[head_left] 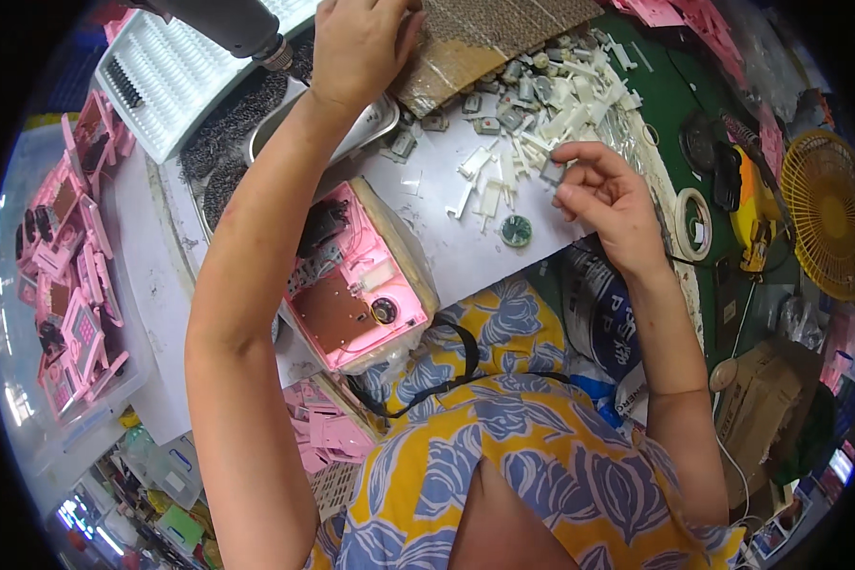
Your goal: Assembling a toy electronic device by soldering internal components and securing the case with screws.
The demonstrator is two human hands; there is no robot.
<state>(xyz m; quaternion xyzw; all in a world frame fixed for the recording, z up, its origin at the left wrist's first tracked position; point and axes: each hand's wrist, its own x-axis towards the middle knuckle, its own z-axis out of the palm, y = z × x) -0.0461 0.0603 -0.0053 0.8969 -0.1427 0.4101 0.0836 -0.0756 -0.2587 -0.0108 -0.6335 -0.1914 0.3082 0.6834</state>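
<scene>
My left hand (pixel 363 52) reaches up at the top edge, right of a grey power screwdriver (pixel 233 27) and beside a brown cardboard sheet (pixel 484 43). Its fingers are partly cut off, so what they hold, if anything, is hidden. Thumb and forefinger of my right hand (pixel 610 201) pinch a small grey block-like part (pixel 553 171) over the white work sheet. Close by lie a heap of white plastic brackets (pixel 570 109) and small grey motor-like parts (pixel 513 116). An open pink housing (pixel 404 294) with wires and a black round piece sits below my left forearm.
A metal tray (pixel 382 119) with dark screws (pixel 220 123) beside it lies under my left forearm. A white ribbed tray (pixel 152 104) stands far left, a bin of pink housings (pixel 71 285) left. Green wire coil (pixel 515 231), tape roll (pixel 693 224) and yellow fan (pixel 829 214) are right.
</scene>
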